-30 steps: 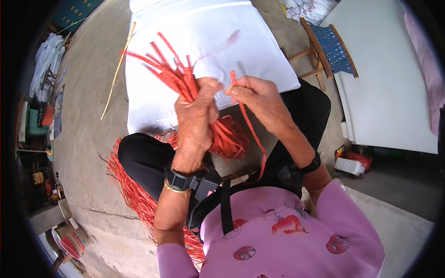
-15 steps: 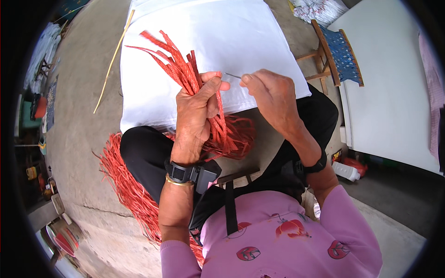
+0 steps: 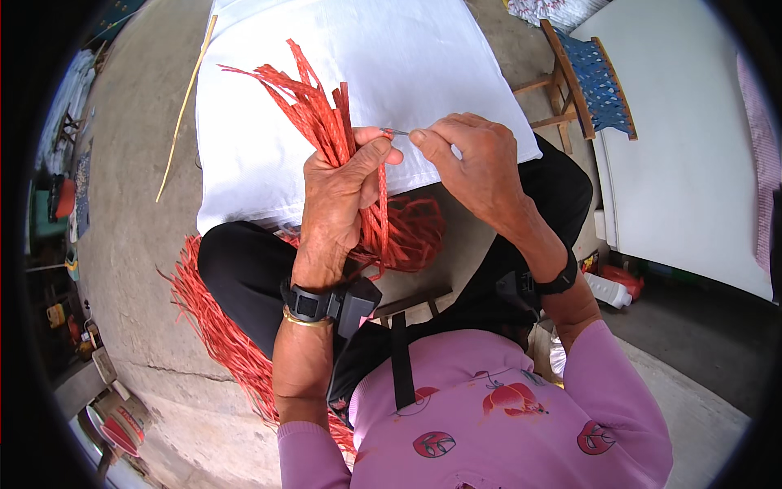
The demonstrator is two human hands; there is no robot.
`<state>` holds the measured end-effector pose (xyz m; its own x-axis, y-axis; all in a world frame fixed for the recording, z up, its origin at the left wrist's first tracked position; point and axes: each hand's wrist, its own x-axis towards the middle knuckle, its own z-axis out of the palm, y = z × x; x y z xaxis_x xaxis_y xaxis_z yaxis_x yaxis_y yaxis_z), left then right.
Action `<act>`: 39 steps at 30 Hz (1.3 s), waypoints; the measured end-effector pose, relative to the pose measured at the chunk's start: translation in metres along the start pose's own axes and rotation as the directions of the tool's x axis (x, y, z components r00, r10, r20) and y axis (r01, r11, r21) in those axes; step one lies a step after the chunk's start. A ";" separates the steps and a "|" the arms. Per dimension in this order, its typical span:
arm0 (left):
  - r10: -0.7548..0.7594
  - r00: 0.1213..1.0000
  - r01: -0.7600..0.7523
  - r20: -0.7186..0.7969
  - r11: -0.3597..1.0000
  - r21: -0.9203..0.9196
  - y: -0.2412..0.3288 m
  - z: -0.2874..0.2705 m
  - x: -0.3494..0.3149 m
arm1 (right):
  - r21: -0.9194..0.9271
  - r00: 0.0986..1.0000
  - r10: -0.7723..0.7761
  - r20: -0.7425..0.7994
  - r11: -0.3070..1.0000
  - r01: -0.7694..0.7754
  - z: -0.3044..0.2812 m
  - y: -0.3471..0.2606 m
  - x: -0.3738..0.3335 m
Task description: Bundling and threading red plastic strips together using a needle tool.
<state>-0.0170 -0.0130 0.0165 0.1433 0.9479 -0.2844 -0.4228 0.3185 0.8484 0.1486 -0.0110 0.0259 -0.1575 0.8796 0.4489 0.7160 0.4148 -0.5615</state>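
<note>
My left hand point(image 3: 338, 183) is closed around a bundle of red raffia-like strips point(image 3: 319, 114), whose loose ends fan out up and to the left. Between its thumb and forefinger a small red loop or strand end is pinched, and one strand point(image 3: 383, 200) drops down from there. My right hand point(image 3: 481, 167) grips a thin metal needle-like tool point(image 3: 396, 131). Its tip meets the red strand at my left fingertips; the tip's shape is too small to make out. The rest of the bundle point(image 3: 411, 236) hangs between my knees.
A white cloth point(image 3: 261, 163) covers the surface ahead of me. More red strips point(image 3: 232, 338) lie on the floor beside my left leg. A thin yellow stick point(image 3: 186, 110) is at the left. On the right stand a wooden stool with a blue woven seat point(image 3: 599, 85) and a large white panel point(image 3: 676, 147).
My right hand has shifted slightly left, bringing the metal tool's tip onto the strand at my left fingertips. The view has moved slightly. My left hand keeps its hold on the bundle.
</note>
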 end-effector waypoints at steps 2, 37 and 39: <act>0.034 0.999 -0.033 0.028 0.999 -0.010 -0.001 -0.001 0.000 | 0.008 1.000 0.004 0.007 1.000 -0.004 0.002 0.001 0.000; 0.157 0.988 -0.157 0.008 0.987 -0.012 -0.015 -0.007 0.005 | -0.231 0.977 -0.199 -0.081 0.957 0.176 -0.001 -0.002 -0.012; 0.152 0.988 -0.154 -0.031 0.985 -0.080 -0.018 -0.012 0.008 | -0.308 0.892 -0.367 -0.266 0.909 0.282 -0.010 -0.021 -0.016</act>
<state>-0.0190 -0.0114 -0.0069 0.0492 0.9849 -0.1657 -0.5100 0.1675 0.8437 0.1434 -0.0363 0.0375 -0.2221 0.5703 0.7909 0.8159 0.5528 -0.1695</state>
